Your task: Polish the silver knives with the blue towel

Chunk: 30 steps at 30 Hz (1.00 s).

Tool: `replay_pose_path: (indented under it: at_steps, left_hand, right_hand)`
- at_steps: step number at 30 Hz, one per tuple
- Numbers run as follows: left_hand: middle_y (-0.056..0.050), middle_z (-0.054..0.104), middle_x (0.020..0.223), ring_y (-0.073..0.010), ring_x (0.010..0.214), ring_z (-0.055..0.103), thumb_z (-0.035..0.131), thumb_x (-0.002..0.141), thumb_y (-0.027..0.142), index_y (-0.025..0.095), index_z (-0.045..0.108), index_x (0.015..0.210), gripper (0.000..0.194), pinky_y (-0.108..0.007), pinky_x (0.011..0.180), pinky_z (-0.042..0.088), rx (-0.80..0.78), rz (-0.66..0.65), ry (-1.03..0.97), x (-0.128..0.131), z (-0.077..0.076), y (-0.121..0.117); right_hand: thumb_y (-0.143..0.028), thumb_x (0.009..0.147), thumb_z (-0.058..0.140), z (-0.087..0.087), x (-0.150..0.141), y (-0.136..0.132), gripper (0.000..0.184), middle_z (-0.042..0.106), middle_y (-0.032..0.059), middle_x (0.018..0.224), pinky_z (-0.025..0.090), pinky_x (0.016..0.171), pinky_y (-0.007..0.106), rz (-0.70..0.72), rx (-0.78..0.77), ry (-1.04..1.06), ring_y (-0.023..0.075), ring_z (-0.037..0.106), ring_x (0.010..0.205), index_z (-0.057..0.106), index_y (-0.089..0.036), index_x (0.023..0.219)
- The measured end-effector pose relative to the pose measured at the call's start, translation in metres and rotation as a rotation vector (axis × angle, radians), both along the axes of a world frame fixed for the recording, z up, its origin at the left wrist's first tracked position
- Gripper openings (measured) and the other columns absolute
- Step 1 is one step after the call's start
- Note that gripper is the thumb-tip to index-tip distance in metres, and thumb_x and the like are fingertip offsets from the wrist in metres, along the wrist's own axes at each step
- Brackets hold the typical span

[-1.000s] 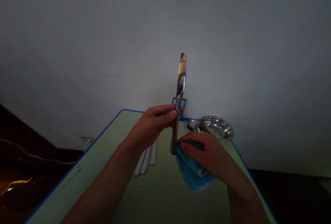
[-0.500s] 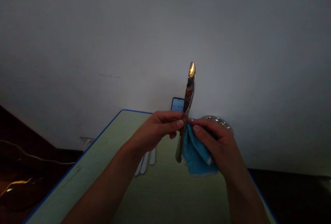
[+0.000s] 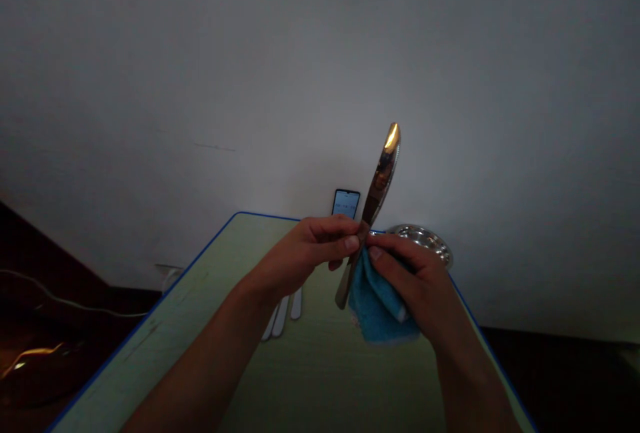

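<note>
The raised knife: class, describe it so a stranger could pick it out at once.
Find the blue-edged table, then the left hand above it. The knife slants up from that hand, its tip glinting gold, unlike the pale handles lying below.

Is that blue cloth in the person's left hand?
No, the right hand pinches the blue cloth, while the left hand holds the knife.

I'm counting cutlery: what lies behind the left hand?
Three pale handle ends and a phone show partly past the left hand; their covered parts cannot be seen.
</note>
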State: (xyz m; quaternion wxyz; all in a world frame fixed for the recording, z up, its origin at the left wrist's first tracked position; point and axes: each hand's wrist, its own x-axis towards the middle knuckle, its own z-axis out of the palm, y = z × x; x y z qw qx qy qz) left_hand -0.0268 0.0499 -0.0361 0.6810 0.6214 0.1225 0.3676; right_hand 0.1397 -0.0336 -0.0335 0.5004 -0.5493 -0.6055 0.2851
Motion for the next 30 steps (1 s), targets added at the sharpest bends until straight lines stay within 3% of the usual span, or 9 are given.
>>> replay_pose_path:
  at_steps: [7, 17, 30]
  left_hand:
    - [0.001, 0.055, 0.072, -0.0066, 0.059, 0.044, 0.069, 0.077, 0.024, 0.015, 0.071, 0.083, 0.012, -0.019, 0.052, 0.034, -0.002, 0.047, -0.016, 0.0022, -0.001, 0.0004]
    - [0.003, 0.055, 0.064, -0.0062, 0.058, 0.044, 0.067, 0.079, 0.023, 0.016, 0.072, 0.084, 0.01, -0.019, 0.056, 0.035, -0.009, 0.083, -0.095, 0.003, 0.002, -0.0024]
    - [0.001, 0.061, 0.069, -0.0077, 0.06, 0.046, 0.071, 0.075, 0.025, 0.017, 0.073, 0.083, 0.012, -0.02, 0.059, 0.037, -0.045, 0.136, -0.095, 0.005, 0.0026, -0.0025]
  right_hand:
    - [-0.038, 0.086, 0.057, -0.0005, -0.0004, 0.0016, 0.024, 0.07, -0.0031, 0.102, 0.047, 0.077, 0.029, 0.051, -0.002, -0.021, 0.0151, 0.063, 0.09, 0.067, -0.034, 0.107]
    - [-0.029, 0.085, 0.057, 0.0031, -0.0055, 0.0017, 0.019, 0.071, -0.0006, 0.091, 0.046, 0.073, 0.027, 0.096, -0.046, -0.057, 0.0148, 0.062, 0.083, 0.071, -0.025, 0.098]
    - [-0.024, 0.085, 0.054, 0.0037, -0.008, 0.0026, 0.021, 0.071, -0.0014, 0.086, 0.046, 0.068, 0.026, 0.143, -0.064, -0.127, 0.0144, 0.062, 0.076, 0.071, -0.025, 0.096]
